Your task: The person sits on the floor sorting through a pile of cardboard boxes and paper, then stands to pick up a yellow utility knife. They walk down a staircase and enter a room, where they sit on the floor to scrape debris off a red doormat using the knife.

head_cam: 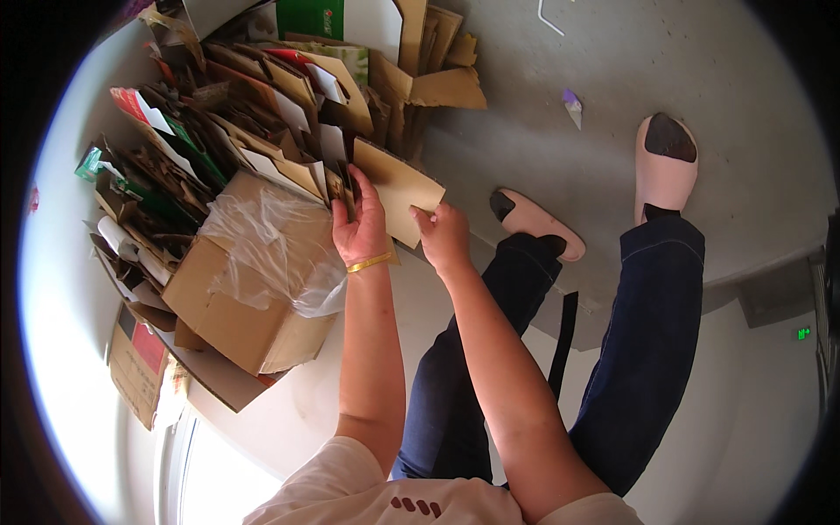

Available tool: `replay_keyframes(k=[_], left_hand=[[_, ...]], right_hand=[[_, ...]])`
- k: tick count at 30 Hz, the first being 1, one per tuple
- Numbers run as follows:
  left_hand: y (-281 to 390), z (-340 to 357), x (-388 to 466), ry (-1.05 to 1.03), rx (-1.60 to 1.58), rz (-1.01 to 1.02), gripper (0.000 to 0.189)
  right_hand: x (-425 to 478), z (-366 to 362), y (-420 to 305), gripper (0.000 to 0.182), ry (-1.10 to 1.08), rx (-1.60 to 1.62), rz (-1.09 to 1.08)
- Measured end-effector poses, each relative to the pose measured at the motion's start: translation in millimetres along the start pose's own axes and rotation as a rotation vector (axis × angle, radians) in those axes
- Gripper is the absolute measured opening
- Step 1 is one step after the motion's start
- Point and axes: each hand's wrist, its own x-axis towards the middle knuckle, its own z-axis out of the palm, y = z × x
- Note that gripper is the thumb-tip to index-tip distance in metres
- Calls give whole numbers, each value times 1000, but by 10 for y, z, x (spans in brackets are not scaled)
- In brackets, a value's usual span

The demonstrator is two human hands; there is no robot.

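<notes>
My right hand (447, 239) pinches the lower right corner of a flat tan cardboard sheet (401, 184) between thumb and fingers. To the left of that sheet, my left hand (361, 226), with a gold-coloured bracelet (369, 262) at its wrist, has thumb and fingers around the near ends of some folded cardboard pieces (337, 188). How firmly it grips them is partly hidden. These pieces are part of a dense row of flattened cardboard (289, 79) standing on edge. Just left of my left wrist, crumpled clear plastic film (262, 243) drapes over a brown cardboard box (223, 298).
Grey floor (538, 157) lies to the right, with a small purple and white scrap (573, 108) and a bent white rod (550, 18) on it. My feet, in pink slippers (666, 174), rest there. A printed carton (138, 367) is at lower left, near a white wall (59, 256).
</notes>
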Motion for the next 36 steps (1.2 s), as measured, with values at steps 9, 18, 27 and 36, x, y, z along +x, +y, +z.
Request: replay_keyframes(k=[9, 18, 27, 36], left_hand=[[-29, -46, 25, -75, 51, 36, 43], [-20, -40, 37, -69, 96, 41, 46], [109, -107, 50, -191, 117, -11, 46], [-10, -121, 277, -194, -34, -62, 70]], right_hand=[[-23, -80, 3, 26, -83, 81, 116], [28, -162, 419, 31, -9, 25, 95], [192, -526, 520, 29, 33, -10, 23], [263, -625, 335, 27, -163, 116, 3]])
